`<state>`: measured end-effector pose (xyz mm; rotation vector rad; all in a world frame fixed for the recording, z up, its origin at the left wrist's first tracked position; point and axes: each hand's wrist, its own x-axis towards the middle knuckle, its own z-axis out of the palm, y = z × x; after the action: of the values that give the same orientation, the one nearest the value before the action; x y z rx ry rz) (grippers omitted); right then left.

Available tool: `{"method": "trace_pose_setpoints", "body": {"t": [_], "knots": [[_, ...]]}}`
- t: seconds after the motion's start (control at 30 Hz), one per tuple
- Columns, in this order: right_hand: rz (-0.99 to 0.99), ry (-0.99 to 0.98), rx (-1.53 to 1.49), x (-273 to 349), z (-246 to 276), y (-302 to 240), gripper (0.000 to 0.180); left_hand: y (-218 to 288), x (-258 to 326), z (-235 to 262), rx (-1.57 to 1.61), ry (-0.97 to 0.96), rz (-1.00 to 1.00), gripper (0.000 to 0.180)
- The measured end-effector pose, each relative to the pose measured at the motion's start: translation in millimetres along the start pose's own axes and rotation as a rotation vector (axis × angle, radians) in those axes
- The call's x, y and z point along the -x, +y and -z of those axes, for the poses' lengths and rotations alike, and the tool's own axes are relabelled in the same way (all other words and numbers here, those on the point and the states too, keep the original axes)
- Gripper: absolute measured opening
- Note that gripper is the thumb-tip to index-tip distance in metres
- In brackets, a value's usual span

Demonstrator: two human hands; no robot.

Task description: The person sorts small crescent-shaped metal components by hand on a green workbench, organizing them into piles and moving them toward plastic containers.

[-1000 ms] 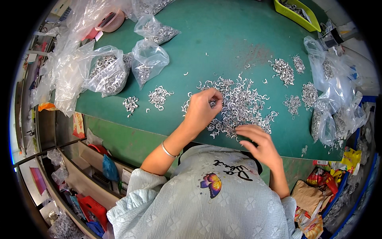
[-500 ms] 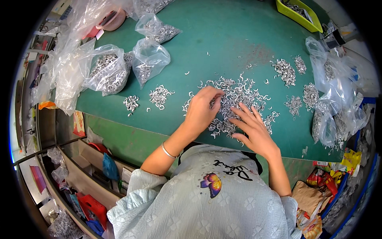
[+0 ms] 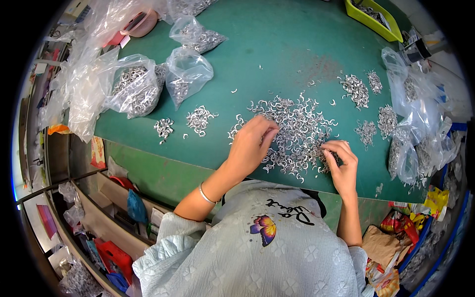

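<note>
Where the work was centred, a spread pile of small curved metal clips [image 3: 297, 131] lay on the green table [image 3: 277, 54], close to its near edge and slightly right of the middle. The left hand [image 3: 251, 146] rested palm down on the pile's left margin, fingers curled together with the tips pressed among the clips; whether any piece was pinched could not be determined. The right hand [image 3: 340, 166] sat at the pile's near right corner, fingers bent inward and closed on a small cluster of clips. A thin bracelet [image 3: 207, 194] circled the left wrist.

Left of the pile, two small heaps of clips [image 3: 183, 123] lay near the table's near edge, well apart from the hands. To the right, several further small heaps [image 3: 363, 106] were spaced toward the right edge. Clear plastic bags partly filled with clips [image 3: 148, 84] stood along the left side and far left corner, and more such bags [image 3: 420, 123] crowded the right edge. A yellow-green tray [image 3: 373, 20] holding metal parts sat at the far right corner. A pink dish [image 3: 138, 22] was partly covered by plastic at the far left corner.
</note>
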<state>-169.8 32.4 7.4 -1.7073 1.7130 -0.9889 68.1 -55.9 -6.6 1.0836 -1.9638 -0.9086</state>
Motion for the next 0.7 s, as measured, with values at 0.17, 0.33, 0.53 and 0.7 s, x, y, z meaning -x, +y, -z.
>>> {"method": "trace_pose_setpoints", "body": {"t": [0.17, 0.33, 0.53, 0.7], "knots": [[0.019, 0.058, 0.126, -23, -17, -1, 0.023, -3, 7, 1, -0.016, 0.017, 0.030, 0.010], [0.152, 0.115, 0.270, -45, -41, -16, 0.029, -6, 13, 1, 0.001, 0.094, 0.081, 0.010], [0.080, 0.203, 0.310, -51, -39, 4, 0.016, -9, 16, 6, 0.025, 0.179, 0.139, 0.011], [0.061, 0.179, 0.437, -59, -45, 10, 0.011, -5, 15, 2, 0.084, 0.095, 0.187, 0.013]]}}
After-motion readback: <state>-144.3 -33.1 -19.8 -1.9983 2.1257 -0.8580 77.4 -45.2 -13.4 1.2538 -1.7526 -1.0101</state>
